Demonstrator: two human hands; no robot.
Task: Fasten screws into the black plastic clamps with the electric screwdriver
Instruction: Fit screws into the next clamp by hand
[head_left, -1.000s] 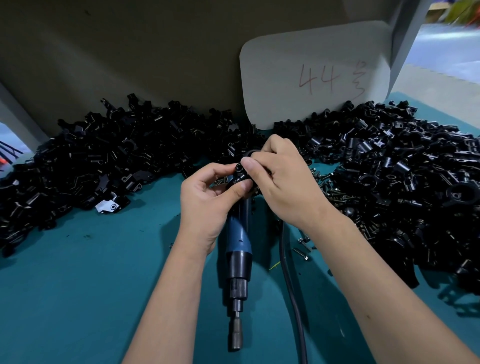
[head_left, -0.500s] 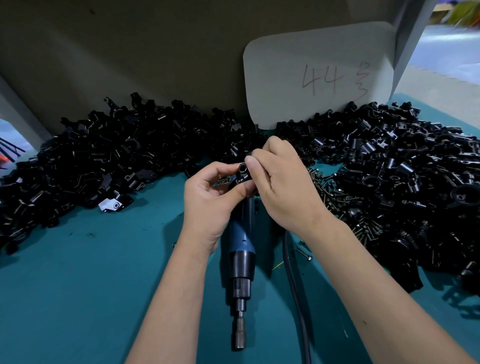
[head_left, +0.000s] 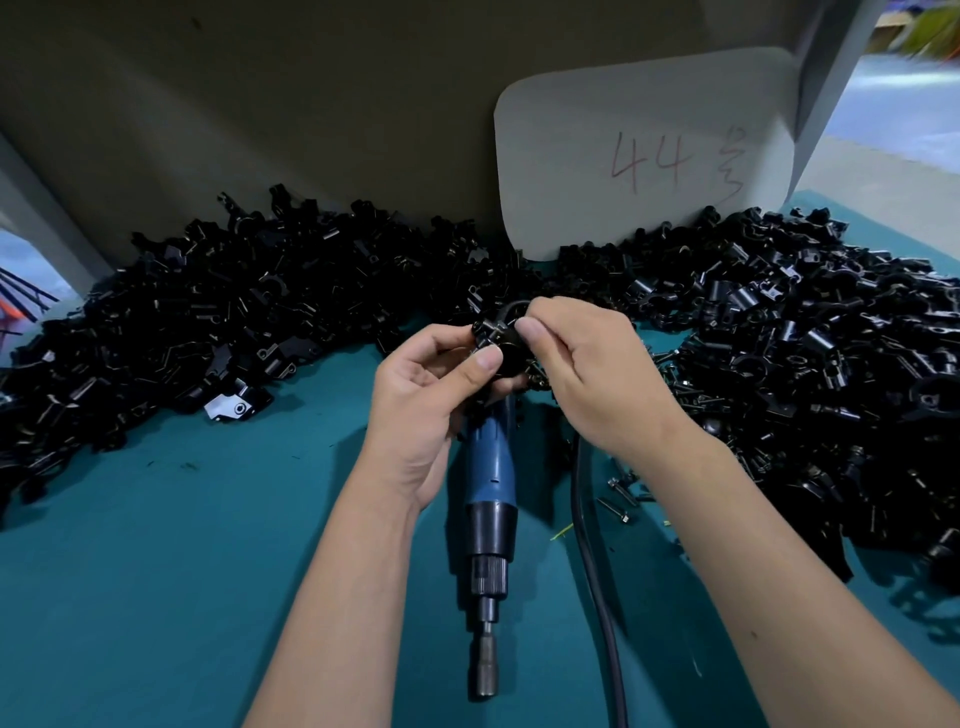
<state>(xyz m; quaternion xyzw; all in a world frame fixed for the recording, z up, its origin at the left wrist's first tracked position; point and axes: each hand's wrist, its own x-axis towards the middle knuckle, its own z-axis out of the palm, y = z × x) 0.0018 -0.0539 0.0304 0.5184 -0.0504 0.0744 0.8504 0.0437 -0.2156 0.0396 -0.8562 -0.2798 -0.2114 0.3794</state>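
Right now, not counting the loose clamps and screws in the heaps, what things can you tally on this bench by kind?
Hands: 2, left and right, both holding one clamp
Held clamp: 1
Screwdriver: 1
Cable: 1
Card marked 44: 1
Clamp heaps: 2, left heap and right heap
Total: 8

Bare teal mat lies open at left; clamp heaps and loose screws crowd the right.

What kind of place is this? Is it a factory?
Probably a factory workbench. Big piles of black clamps cover the teal table, an electric screwdriver lies there, and both hands hold one clamp.
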